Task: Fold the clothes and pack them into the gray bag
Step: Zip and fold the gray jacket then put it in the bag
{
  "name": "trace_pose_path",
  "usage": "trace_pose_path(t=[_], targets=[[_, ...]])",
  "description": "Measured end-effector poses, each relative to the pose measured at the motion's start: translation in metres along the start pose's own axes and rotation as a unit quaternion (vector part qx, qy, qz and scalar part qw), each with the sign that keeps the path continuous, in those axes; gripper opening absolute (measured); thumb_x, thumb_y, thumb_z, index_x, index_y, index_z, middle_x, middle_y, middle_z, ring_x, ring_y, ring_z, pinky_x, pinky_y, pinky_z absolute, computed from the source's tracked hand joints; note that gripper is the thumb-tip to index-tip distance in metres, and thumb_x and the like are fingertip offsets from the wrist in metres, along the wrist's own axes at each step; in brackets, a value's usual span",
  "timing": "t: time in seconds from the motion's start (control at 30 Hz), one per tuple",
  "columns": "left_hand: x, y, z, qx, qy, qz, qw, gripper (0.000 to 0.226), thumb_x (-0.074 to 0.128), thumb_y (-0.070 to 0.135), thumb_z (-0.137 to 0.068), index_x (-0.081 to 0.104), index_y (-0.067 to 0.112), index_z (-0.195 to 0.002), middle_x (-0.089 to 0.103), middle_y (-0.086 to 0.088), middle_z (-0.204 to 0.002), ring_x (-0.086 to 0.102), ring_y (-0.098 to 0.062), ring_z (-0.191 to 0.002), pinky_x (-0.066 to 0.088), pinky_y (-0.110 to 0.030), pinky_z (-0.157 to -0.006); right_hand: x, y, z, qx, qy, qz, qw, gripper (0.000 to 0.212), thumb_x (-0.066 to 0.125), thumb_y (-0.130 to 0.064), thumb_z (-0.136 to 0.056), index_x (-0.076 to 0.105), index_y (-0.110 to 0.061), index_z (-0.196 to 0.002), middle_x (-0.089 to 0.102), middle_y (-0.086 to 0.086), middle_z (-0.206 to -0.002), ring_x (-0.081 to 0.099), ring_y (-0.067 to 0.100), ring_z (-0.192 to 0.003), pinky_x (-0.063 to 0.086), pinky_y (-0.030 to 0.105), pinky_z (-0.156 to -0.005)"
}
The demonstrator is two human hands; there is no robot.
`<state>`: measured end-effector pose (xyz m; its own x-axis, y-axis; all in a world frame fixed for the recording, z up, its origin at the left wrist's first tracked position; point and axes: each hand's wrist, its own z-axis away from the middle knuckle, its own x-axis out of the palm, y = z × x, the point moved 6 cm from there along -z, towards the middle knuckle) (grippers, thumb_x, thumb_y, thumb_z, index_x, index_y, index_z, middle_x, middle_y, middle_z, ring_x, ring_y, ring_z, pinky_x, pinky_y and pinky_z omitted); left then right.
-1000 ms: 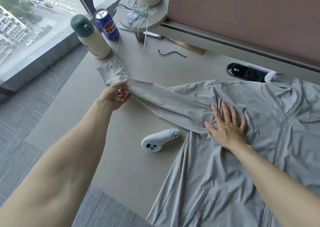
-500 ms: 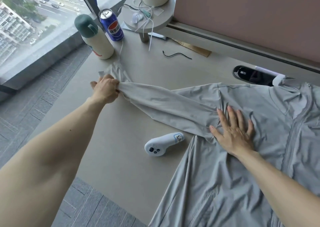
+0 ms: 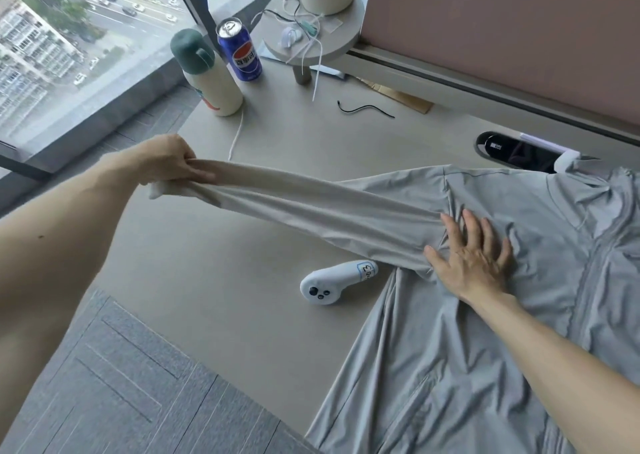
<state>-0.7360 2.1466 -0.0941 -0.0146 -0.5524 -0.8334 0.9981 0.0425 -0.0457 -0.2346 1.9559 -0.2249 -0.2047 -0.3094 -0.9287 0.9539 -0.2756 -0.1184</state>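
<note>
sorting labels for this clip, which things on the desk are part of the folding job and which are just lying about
Part of the job: jacket, spread on the desk; its sleeve, gripped by the left hand; right hand, pressing flat on the jacket. The gray bag is not in view.
Lying about: controller, can, bottle, black wire.

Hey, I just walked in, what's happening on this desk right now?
A person is working on a light gray zip jacket spread on the desk. The left hand grips the end of one sleeve and holds it stretched out above the desk. The right hand presses flat on the jacket where that sleeve joins the body. A white handheld controller lies on the desk below the raised sleeve. The sleeve is not yet folded in.
</note>
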Motion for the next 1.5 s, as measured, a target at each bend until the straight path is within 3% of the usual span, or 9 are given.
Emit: trace_pose_path(t=[0.2,0.57,0.77,0.83,0.93,1.0,1.1,1.37,1.5], targets=[[0.011,-0.018,0.015,-0.047,-0.042,0.056,0.996,0.033,0.076,0.047,-0.080,0.066,0.019,-0.064,0.065,-0.005,-0.072,0.057,-0.025,-0.072,0.044,-0.036,-0.065,-0.033,-0.063,-0.008,-0.093,0.088,-0.076,0.989,0.073,0.046,-0.050,-0.080,0.036,-0.026,-0.148,0.022,0.010,-0.160,0.021,0.034,-0.145,0.021,0.060,-0.111],[-0.008,-0.038,0.053,-0.030,-0.065,0.324,0.943,0.026,0.084,0.016,-0.077,0.072,0.014,-0.100,0.072,-0.012,-0.101,0.068,-0.025,-0.085,0.058,-0.031,-0.072,-0.010,-0.121,-0.032,-0.101,-0.149,0.010,0.984,0.081,0.045,-0.072,-0.087,-0.008,-0.057,-0.148,-0.024,-0.004,-0.163,-0.023,0.036,-0.148,-0.005,0.072,-0.110],[-0.046,0.023,0.084,0.038,-0.058,0.472,0.879,0.053,0.092,0.026,-0.062,0.066,0.015,-0.106,0.042,-0.006,-0.067,0.033,-0.011,-0.044,0.034,-0.018,-0.037,-0.061,-0.156,-0.016,-0.157,-0.096,-0.175,0.967,0.079,0.066,-0.045,-0.087,0.026,-0.034,-0.154,0.018,0.004,-0.162,0.021,0.028,-0.148,0.021,0.050,-0.117],[-0.061,0.062,0.098,0.078,-0.052,0.502,0.860,0.033,0.080,0.016,-0.079,0.063,0.017,-0.108,0.046,-0.006,-0.068,0.034,-0.009,-0.042,0.033,-0.017,-0.037,-0.082,-0.167,0.007,-0.176,-0.115,-0.343,0.915,0.066,0.069,-0.039,-0.088,0.042,-0.027,-0.148,0.048,0.000,-0.147,0.044,0.016,-0.136,0.033,0.036,-0.115],[-0.073,0.135,0.123,0.140,-0.089,0.562,0.810,0.032,0.065,-0.002,-0.090,0.056,0.015,-0.115,0.051,-0.004,-0.063,0.042,-0.007,-0.042,0.047,-0.020,-0.042,-0.108,-0.176,0.047,-0.136,-0.239,-0.635,0.722,0.053,0.074,-0.040,-0.082,0.057,-0.029,-0.130,0.066,-0.004,-0.125,0.061,0.012,-0.120,0.044,0.044,-0.109],[-0.073,0.186,0.139,0.185,-0.123,0.574,0.788,0.037,0.064,-0.005,-0.089,0.053,0.012,-0.120,0.054,-0.002,-0.060,0.048,-0.010,-0.047,0.057,-0.028,-0.051,-0.124,-0.169,0.065,-0.100,-0.302,-0.750,0.579,0.076,0.082,-0.051,-0.068,0.055,-0.022,-0.133,0.065,0.004,-0.129,0.060,0.022,-0.123,0.047,0.050,-0.104],[-0.064,0.258,0.160,0.225,-0.155,0.570,0.775,0.042,0.063,-0.008,-0.090,0.048,0.009,-0.125,0.052,-0.004,-0.062,0.049,-0.013,-0.051,0.058,-0.029,-0.053,-0.150,-0.139,0.080,-0.110,-0.304,-0.817,0.477,0.098,0.080,-0.061,-0.066,0.045,-0.014,-0.145,0.055,0.012,-0.138,0.049,0.031,-0.134,0.042,0.059,-0.106],[-0.032,0.424,0.221,0.292,-0.211,0.564,0.743,0.044,0.065,-0.004,-0.089,0.044,0.008,-0.126,0.046,-0.014,-0.067,0.045,-0.018,-0.047,0.047,-0.024,-0.045,-0.205,-0.023,0.109,-0.126,-0.156,-0.862,0.466,0.064,0.078,-0.056,-0.072,0.061,-0.009,-0.112,0.069,0.012,-0.110,0.059,0.035,-0.121,0.048,0.054,-0.099],[-0.011,0.480,0.247,0.326,-0.255,0.565,0.714,0.045,0.062,-0.004,-0.091,0.041,0.006,-0.130,0.052,-0.015,-0.076,0.057,-0.020,-0.060,0.059,-0.032,-0.063,-0.205,0.035,0.126,-0.105,-0.106,-0.864,0.482,0.048,0.072,-0.043,-0.085,0.060,-0.012,-0.120,0.066,0.016,-0.121,0.060,0.035,-0.122,0.050,0.050,-0.099]])
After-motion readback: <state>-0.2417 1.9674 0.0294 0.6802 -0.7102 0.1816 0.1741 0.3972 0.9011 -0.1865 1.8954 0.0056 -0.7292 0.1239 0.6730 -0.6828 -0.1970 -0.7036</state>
